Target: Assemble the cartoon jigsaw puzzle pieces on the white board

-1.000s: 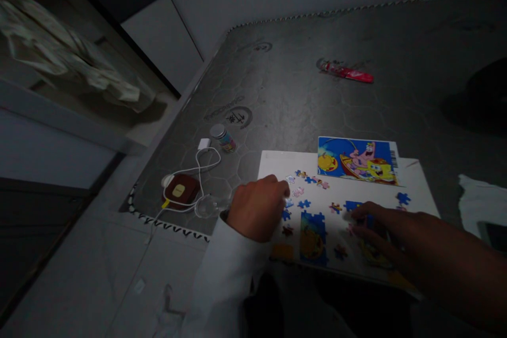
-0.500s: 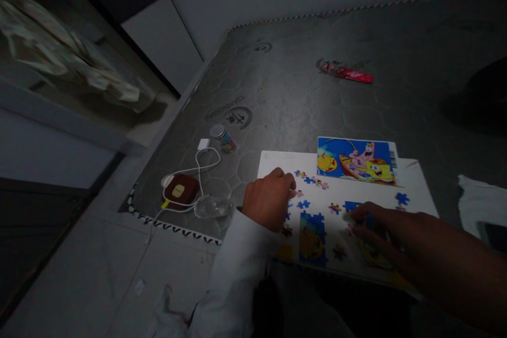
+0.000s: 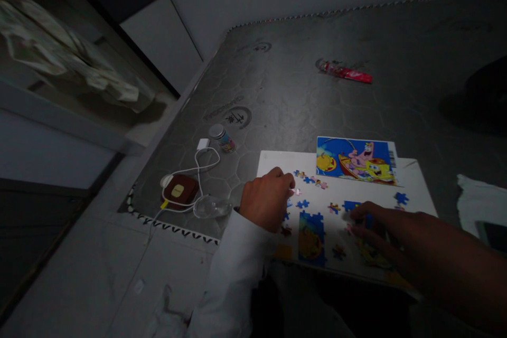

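- Left hand (image 3: 266, 199): fingertips bunched at a pink puzzle piece (image 3: 298, 191), likely because it is small; I cannot tell whether they grip it.
- Joined block (image 3: 311, 237): flat on the white board (image 3: 277, 161), which probably keeps it level.
- Picture card (image 3: 356, 161): face up across the board's far edge, presumably for easy viewing.
- Right hand (image 3: 410, 232): thumb and fingers around a partly hidden section (image 3: 351, 205), perhaps steadying it; grasp unclear.

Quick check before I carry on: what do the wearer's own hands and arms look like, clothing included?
The left hand is ungloved, below a long, plain, pale sleeve. A thin dark edge shows at the cuff; band or shadow, I can't tell. The right hand is ungloved too, its visible forearm bare.
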The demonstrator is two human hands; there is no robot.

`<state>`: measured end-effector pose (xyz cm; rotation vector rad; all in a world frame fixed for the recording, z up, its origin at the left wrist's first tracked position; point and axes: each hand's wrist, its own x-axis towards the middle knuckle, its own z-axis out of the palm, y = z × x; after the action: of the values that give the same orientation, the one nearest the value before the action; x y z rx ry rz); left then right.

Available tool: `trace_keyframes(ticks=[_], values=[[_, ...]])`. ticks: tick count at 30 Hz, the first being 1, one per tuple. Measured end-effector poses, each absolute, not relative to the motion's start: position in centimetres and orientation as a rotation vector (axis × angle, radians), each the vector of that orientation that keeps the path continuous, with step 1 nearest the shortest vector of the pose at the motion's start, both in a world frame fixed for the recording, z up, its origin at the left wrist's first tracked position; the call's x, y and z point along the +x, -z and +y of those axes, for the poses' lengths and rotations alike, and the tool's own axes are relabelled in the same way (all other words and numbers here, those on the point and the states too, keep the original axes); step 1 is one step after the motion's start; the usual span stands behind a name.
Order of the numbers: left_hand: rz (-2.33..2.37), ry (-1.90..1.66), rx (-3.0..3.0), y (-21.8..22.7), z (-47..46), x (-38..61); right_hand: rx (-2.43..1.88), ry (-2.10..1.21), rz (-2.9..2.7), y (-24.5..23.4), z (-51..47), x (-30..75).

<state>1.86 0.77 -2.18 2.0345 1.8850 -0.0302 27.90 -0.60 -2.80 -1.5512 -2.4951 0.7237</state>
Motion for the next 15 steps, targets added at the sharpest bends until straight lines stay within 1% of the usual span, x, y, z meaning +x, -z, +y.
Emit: trace_keyframes(ticks=[3, 9, 15], values=[[1.937, 0.013, 2.019, 1.86, 0.68, 1.52, -1.567, -0.844, -2.500, 2.65, -0.48, 27.80], [2.066, -0.026, 1.948, 2.06, 0.67, 1.23, -1.596, -0.871, -2.485, 2.06, -0.25, 27.25], [2.047, -0.052, 1.972, 2.39, 0.61, 1.20, -1.598, -0.881, -2.465, 2.08, -0.32, 27.11]])
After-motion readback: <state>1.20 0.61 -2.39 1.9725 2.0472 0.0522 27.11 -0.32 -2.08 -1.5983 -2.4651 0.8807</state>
